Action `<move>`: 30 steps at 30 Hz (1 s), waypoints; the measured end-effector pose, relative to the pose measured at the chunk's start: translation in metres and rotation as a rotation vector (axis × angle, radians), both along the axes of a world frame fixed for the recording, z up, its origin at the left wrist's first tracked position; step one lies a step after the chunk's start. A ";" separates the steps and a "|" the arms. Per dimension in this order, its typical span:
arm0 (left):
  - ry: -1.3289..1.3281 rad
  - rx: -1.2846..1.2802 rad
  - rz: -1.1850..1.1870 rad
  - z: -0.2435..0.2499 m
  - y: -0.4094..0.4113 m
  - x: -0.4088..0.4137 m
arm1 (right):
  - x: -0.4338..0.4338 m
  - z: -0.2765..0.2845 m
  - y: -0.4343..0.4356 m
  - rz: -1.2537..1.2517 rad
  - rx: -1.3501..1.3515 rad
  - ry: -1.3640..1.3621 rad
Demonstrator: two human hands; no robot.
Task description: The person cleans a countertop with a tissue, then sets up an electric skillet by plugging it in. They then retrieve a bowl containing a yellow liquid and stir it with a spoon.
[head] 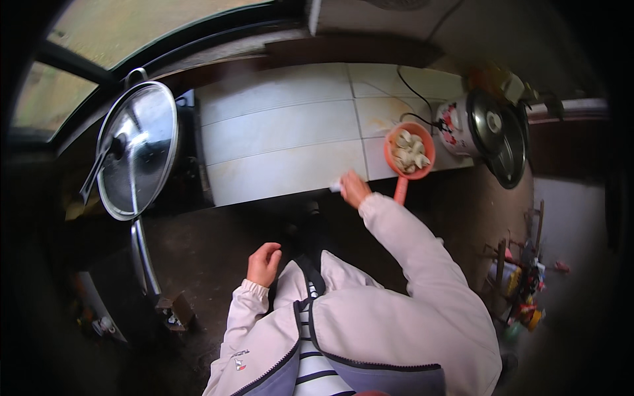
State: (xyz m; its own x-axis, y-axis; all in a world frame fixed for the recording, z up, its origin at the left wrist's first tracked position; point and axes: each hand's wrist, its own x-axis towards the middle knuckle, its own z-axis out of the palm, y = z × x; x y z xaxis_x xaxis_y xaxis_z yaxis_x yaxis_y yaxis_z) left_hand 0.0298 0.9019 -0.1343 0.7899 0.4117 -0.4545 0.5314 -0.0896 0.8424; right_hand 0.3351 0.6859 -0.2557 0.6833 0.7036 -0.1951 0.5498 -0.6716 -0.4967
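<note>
My right hand (354,189) is at the front edge of the white tiled counter (282,119), with its fingers closed on a small white piece of cloth or paper (336,187); blur hides which. Just to its right, an orange plastic strainer (402,190) stands on the tiles, its handle jutting past the edge. Inside it are several pale folded pieces of food (410,151) that look like dumplings. Low in front of my jacket, my left hand (264,265) hangs loosely curled and holds nothing, the thumb apart from the fingers.
A wide pan with a glass lid (148,163) sits on the black stove (190,163) at left, its long handle reaching toward me. A floral rice cooker (458,123) with a cord (418,96) occupies the right end. A cardboard box (176,312) is on the floor at left.
</note>
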 end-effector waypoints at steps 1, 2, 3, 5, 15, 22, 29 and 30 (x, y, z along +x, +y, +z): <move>-0.004 0.006 0.009 0.000 0.000 -0.003 | -0.021 -0.008 -0.006 0.146 0.057 0.061; 0.002 0.022 0.002 0.004 0.001 -0.006 | -0.034 -0.003 -0.007 0.084 0.078 0.115; 0.003 0.035 -0.007 0.008 0.003 -0.005 | -0.034 0.008 -0.008 0.023 0.094 0.165; -0.011 0.079 -0.002 0.015 0.006 -0.006 | 0.000 0.020 -0.009 -0.244 0.174 0.130; 0.030 0.061 0.210 0.012 0.017 -0.022 | -0.028 0.038 0.112 0.162 0.198 0.538; 0.113 -0.012 0.462 0.003 0.013 -0.056 | 0.136 0.013 0.312 -0.052 0.433 0.121; 0.187 -0.116 0.631 -0.007 -0.005 -0.065 | 0.158 -0.004 0.405 0.137 0.120 -0.108; 0.184 -0.139 0.654 -0.007 -0.006 -0.062 | 0.157 -0.005 0.408 0.150 0.106 -0.125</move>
